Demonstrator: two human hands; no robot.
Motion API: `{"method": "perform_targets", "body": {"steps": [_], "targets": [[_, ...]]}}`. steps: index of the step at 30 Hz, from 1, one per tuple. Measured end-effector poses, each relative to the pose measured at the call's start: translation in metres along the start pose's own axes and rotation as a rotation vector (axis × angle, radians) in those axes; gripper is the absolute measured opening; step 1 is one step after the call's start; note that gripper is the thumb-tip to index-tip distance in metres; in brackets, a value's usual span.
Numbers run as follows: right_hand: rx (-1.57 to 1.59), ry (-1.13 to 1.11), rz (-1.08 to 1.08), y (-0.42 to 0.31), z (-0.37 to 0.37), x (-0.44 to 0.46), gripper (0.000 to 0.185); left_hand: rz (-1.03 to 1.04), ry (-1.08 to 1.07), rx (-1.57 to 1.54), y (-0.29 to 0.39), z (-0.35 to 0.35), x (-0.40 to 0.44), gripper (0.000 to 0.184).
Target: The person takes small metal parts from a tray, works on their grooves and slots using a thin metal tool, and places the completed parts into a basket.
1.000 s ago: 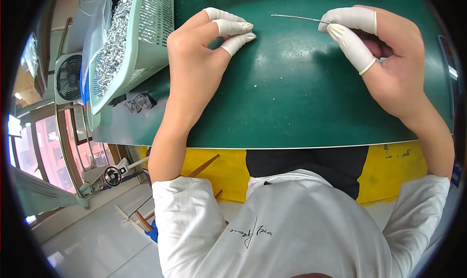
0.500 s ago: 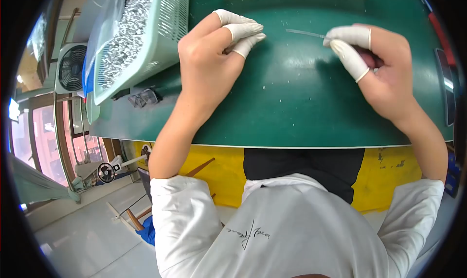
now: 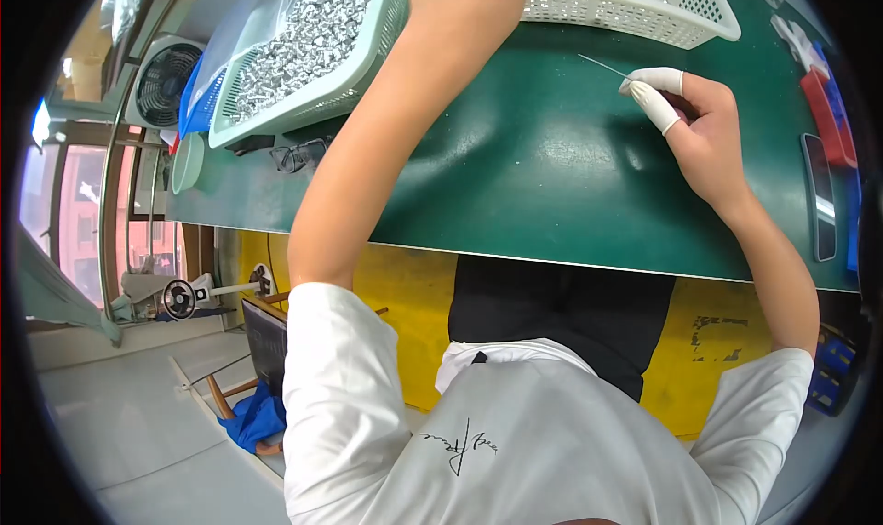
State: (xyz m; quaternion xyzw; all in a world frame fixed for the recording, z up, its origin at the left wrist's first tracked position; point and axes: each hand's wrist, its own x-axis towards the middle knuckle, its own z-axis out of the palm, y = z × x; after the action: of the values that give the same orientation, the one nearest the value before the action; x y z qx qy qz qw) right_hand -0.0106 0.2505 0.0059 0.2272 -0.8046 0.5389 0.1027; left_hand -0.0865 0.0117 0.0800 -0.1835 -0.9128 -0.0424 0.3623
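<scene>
My right hand, with white finger cots on the thumb and forefinger, pinches a thin needle-like rod above the green table. The rod's free end points up and to the left; its other end is hidden by my fingertips. My left forearm stretches up past the top edge of the view, so the hand and its fingers are out of sight. It passes between a pale green basket full of small silvery metal parts and a white basket with similar parts.
On the green table, a phone and a red tray lie at the right, with white gloves behind. Eyeglasses and a small green bowl sit at the left. A fan stands beyond the table.
My left hand has moved up and out of view from above the table. My right hand still pinches the rod. The view has shifted, showing more of both baskets.
</scene>
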Motion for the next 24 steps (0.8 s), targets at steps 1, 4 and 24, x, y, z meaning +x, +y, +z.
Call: {"method": "perform_targets", "body": {"steps": [1, 4, 24], "targets": [[-0.004, 0.003, -0.026, 0.001, 0.0, 0.0, 0.016, 0.017, 0.049, -0.03, 0.002, -0.009, -0.005, 0.023], [-0.043, -0.044, -0.092, 0.003, 0.001, -0.002, 0.015, -0.125, -0.204, -0.258, 0.011, -0.059, -0.017, 0.019], [0.85, -1.088, 0.815, -0.038, 0.006, -0.011, 0.035, -0.101, -0.248, -1.117, -0.033, -0.01, -0.094, 0.016]]}}
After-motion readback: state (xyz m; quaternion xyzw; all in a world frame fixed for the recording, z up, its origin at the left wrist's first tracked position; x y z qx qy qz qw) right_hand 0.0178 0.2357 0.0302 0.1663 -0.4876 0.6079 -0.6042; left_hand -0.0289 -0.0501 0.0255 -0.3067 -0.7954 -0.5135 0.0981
